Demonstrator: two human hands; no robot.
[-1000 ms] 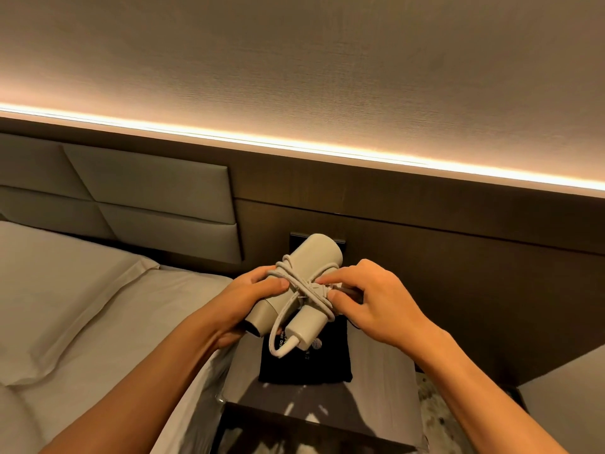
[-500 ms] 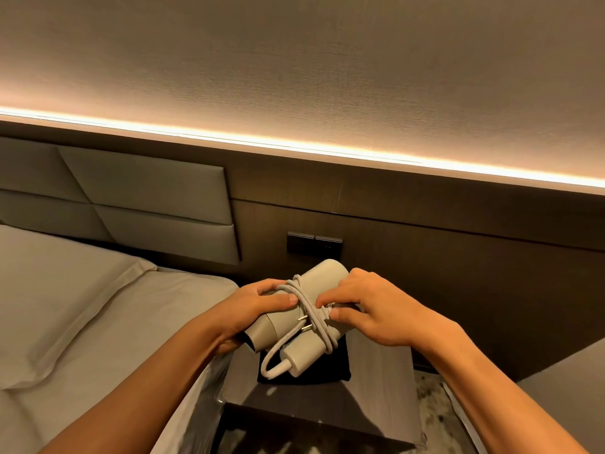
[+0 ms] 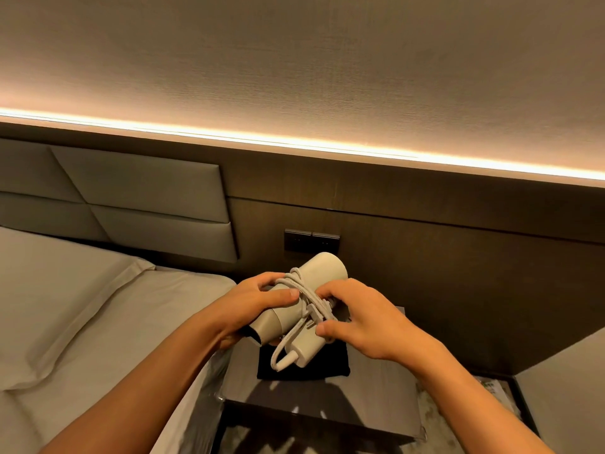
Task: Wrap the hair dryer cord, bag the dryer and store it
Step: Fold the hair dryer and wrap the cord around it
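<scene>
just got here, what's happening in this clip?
A person is packing up a white hair dryer above a nightstand beside a bed. The left hand grips the barrel; the right hand presses the plug end into the cord, which is coiled around the dryer. A black bag lies underneath, not yet used.

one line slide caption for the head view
Both hands hold a cord-wrapped hair dryer above a black bag on the nightstand.

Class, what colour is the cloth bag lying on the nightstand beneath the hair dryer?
Black. The bag shows best in the head view, lying flat on the nightstand under the off-white hair dryer.
</scene>
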